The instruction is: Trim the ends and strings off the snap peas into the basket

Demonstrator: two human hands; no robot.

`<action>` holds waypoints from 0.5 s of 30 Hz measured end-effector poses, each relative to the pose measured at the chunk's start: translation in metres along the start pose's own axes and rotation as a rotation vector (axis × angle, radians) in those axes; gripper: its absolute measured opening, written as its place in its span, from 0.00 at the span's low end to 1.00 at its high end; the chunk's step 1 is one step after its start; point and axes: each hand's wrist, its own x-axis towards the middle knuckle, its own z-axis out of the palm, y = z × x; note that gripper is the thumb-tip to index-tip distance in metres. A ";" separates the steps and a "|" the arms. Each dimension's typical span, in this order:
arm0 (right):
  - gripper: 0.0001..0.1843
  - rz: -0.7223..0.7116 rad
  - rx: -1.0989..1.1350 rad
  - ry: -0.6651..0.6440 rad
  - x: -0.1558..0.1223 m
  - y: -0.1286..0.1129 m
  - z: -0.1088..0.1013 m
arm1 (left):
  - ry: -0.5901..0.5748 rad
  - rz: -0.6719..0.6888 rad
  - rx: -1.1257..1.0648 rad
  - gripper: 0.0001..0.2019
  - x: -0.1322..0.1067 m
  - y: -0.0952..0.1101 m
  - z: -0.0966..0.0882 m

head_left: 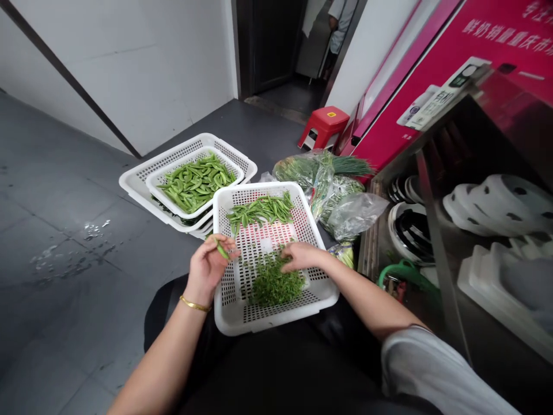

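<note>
A white perforated plastic basket (276,313) rests on my lap. My left hand (208,264), with a gold bracelet at the wrist, is closed on a green bean pod (222,249) above the basket's left rim. My right hand (302,256) reaches over the right side, its bent fingers at the upper edge of a heap of small green trimmings (276,282). Whether a small piece is between those fingertips is hidden. At the basket's far end lies a loose pile of green bean pods (263,209).
Left of my basket, a smaller basket of flat green pods (199,180) sits in a larger white basket (142,180). Plastic bags of green vegetables (341,196) lie ahead right, near a red stool (324,125). A metal shelf (440,253) with dishes stands right. A person (341,26) is beyond the doorway.
</note>
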 end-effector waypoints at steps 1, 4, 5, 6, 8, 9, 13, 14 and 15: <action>0.24 0.020 -0.058 0.072 0.019 -0.006 -0.005 | -0.043 -0.082 -0.046 0.07 0.001 -0.005 0.000; 0.24 0.210 -0.173 0.246 0.088 -0.028 -0.010 | -0.091 -0.277 -0.025 0.07 0.002 -0.026 -0.001; 0.22 0.227 -0.165 0.237 0.109 -0.033 -0.009 | -0.070 -0.311 0.014 0.08 0.002 -0.032 -0.002; 0.20 0.245 -0.154 0.229 0.125 -0.035 -0.007 | -0.038 -0.331 0.056 0.09 0.002 -0.038 -0.004; 0.17 0.251 -0.111 0.215 0.142 -0.033 -0.002 | 0.026 -0.328 0.134 0.11 0.002 -0.045 -0.010; 0.16 0.250 -0.088 0.220 0.142 -0.030 0.000 | 0.045 -0.319 0.170 0.11 0.003 -0.046 -0.012; 0.17 0.204 0.018 0.230 0.097 -0.014 0.012 | 0.079 -0.325 0.328 0.17 0.003 -0.050 -0.015; 0.17 0.185 0.063 0.221 0.080 -0.013 0.018 | 0.087 -0.335 0.368 0.17 0.003 -0.053 -0.013; 0.18 0.161 0.151 0.215 0.063 -0.015 0.025 | 0.088 -0.350 0.397 0.17 0.003 -0.056 -0.010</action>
